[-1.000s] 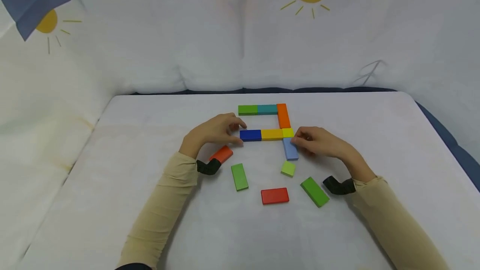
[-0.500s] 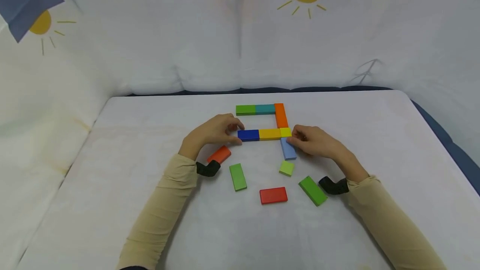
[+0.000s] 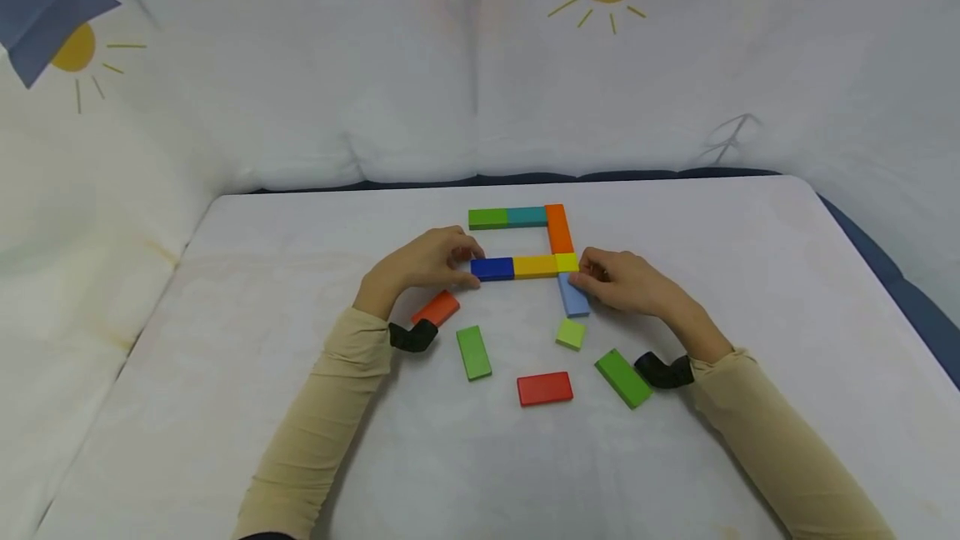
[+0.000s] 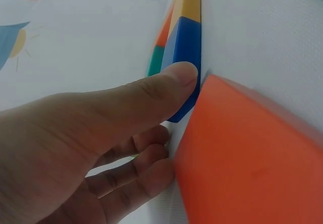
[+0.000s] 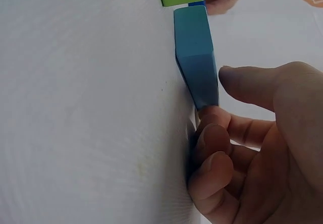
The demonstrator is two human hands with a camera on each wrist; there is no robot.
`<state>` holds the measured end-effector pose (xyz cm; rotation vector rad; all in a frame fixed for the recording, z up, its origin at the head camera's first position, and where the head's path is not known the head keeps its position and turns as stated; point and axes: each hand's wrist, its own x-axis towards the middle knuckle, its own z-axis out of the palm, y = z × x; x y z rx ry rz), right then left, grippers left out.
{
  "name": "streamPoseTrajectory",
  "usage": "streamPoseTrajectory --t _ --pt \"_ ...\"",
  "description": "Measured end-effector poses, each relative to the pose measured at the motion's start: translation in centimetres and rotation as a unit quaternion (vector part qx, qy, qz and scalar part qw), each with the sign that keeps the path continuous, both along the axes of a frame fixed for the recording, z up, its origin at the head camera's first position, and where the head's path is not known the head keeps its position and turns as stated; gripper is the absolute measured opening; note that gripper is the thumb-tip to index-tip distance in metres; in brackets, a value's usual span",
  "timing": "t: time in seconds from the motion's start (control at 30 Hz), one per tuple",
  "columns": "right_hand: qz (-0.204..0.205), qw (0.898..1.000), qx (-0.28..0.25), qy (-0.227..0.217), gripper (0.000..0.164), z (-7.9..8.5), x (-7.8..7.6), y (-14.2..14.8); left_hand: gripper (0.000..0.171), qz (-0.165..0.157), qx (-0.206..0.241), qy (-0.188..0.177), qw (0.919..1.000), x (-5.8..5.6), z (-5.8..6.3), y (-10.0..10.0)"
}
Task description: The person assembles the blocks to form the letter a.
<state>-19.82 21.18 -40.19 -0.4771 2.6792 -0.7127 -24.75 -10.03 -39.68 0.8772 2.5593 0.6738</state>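
Note:
In the head view, my left hand (image 3: pixel 420 265) is at the left end of a dark blue block (image 3: pixel 492 269), thumb on its near side and index finger on the far side. The left wrist view shows the thumb over this block (image 4: pixel 186 42). An orange-yellow block (image 3: pixel 535 267) and small yellow block (image 3: pixel 567 262) continue the row. My right hand (image 3: pixel 626 280) has loosely bent fingers touching the light blue block (image 3: pixel 573 297) below the yellow one. In the right wrist view, fingertips meet the end of this block (image 5: pixel 196 47), while the thumb appears slightly apart.
Behind the row lie green (image 3: pixel 487 219), teal (image 3: pixel 527 217) and orange (image 3: pixel 558 228) blocks. Loose on the white table (image 3: pixel 300 223) are red-orange (image 3: pixel 437 307), green (image 3: pixel 474 352), lime (image 3: pixel 570 333), red (image 3: pixel 545 388) and another green block (image 3: pixel 623 377).
The head view has shifted slightly, moving the whole scene left in the picture. My right hand has edged toward the yellow and light blue blocks; my left hand keeps its place.

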Motion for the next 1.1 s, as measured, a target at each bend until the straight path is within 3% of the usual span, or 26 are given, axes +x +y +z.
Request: streamPoseTrajectory --t 0.43,0.8,1.1 --pt "0.004 1.0 0.002 0.011 0.027 0.01 0.09 0.0 0.038 -0.001 0.004 0.005 1.0 0.07 0.0 -0.04" --pt "0.028 0.998 -0.009 -0.05 0.025 0.26 0.19 0.57 0.041 0.0 -0.004 0.005 1.0 0.3 0.03 0.13" --pt "0.028 0.999 0.0 -0.036 0.025 0.27 0.35 0.32 0.04 -0.005 0.01 0.01 0.9999 0.47 0.03 0.12"
